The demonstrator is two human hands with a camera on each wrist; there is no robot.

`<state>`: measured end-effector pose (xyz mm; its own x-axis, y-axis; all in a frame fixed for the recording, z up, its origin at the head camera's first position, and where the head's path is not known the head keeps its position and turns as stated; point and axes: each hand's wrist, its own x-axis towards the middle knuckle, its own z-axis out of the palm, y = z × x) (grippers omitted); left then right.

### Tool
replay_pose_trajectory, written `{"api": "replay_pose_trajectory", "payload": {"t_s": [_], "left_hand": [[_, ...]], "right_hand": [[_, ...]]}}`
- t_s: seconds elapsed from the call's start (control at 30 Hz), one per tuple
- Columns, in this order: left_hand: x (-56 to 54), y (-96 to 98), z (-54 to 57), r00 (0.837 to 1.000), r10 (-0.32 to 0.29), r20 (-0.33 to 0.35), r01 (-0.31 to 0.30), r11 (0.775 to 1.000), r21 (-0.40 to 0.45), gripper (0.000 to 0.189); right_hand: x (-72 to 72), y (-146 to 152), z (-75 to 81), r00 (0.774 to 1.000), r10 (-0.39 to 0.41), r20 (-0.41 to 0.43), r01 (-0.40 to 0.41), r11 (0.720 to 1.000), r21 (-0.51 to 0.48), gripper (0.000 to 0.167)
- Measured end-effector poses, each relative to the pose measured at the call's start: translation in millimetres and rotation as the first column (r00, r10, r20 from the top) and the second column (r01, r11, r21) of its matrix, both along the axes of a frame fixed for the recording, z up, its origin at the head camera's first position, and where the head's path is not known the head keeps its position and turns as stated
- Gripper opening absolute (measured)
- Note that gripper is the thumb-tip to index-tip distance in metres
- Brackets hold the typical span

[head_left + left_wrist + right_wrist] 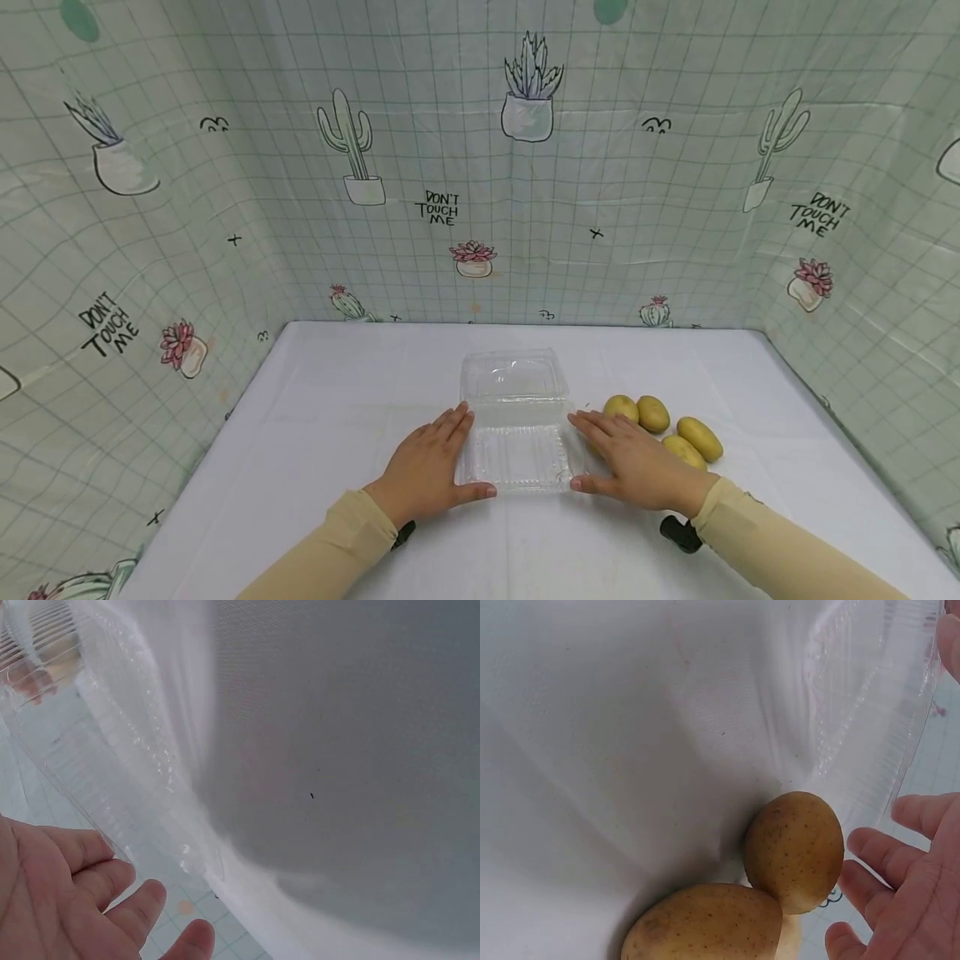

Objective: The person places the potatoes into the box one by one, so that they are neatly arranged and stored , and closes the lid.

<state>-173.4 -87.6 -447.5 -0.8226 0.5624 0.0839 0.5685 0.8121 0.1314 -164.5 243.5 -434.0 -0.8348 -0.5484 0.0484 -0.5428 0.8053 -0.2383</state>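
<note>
A clear plastic clamshell container (pixel 517 460) lies opened flat on the white table, its lid (pixel 513 377) folded back toward the far side. Along its left edge rests my left hand (pixel 427 468), fingers straight and thumb at the near corner. My right hand (pixel 641 465) lies at the right edge, fingers extended forward. In the left wrist view, the fingertips (pixel 124 871) are right at the plastic wall. The right wrist view has a potato (pixel 795 851) close beside the right fingers, with another potato (pixel 705 926) against it. Neither palm holds anything.
Several yellow potatoes (pixel 654 414) lie to the right of the container, behind and beside the right hand, which partly covers some. A patterned cloth (pixel 570 192) with cactus drawings surrounds the white table (pixel 360 375) at the back and sides. Black wrist gear (pixel 681 533) shows below the right wrist.
</note>
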Motion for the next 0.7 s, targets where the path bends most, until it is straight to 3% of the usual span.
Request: {"api": "replay_pose_trajectory", "payload": {"t_s": [0.4,0.7], "left_hand": [[-0.2,0.5,3.3,1.0,-0.008,-0.004,0.008,1.0,0.006,0.107],[-0.1,0.5,2.5,1.0,0.0,-0.002,0.0,1.0,0.019,0.109]], "right_hand": [[-5.8,9,6.8,1.0,0.004,-0.001,-0.004,0.999,-0.053,0.09],[-8.0,36,16.2,0.996,-0.059,-0.07,0.055,0.997,-0.06,0.071]]}}
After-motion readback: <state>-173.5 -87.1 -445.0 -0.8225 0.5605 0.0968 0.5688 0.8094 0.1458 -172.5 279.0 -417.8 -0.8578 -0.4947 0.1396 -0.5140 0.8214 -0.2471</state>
